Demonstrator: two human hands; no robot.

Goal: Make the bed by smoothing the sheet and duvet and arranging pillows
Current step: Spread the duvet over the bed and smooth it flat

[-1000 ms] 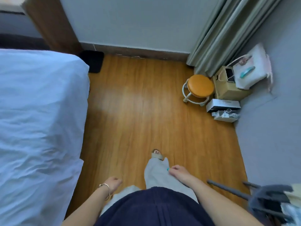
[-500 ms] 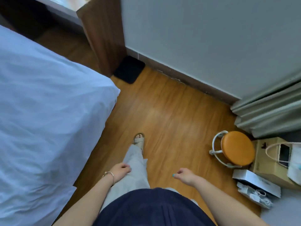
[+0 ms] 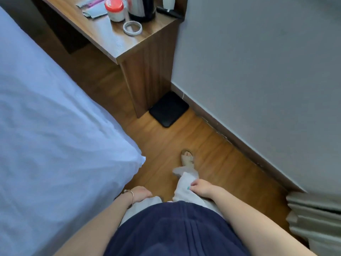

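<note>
Beside the bed (image 3: 55, 126) you stand on the wood floor (image 3: 212, 154), both hands hanging low at your thighs and well apart. Your left hand (image 3: 141, 194) rests against your trouser leg with its fingers loosely curled and nothing in it. Your right hand (image 3: 202, 187) lies against the other trouser leg; whether its fingers pinch the fabric or only brush it, you cannot tell from here. On your left the white duvet (image 3: 64, 154) covers the bed, faintly creased, its corner (image 3: 142, 159) overhanging the mattress edge near your left hand. Expect it to be soft, light and limp: it will likely sag and fold if taken at one point, so take it along the hem or at that corner with both hands spread. No pillows are in view. Ahead, the aisle narrows between the bed edge and the wooden table (image 3: 129, 43), which carries a kettle (image 3: 141, 8), a red-lidded jar (image 3: 114, 9) and a tape roll (image 3: 132, 28). A black floor scale (image 3: 168, 109) lies at the table's foot, so step carefully.
</note>
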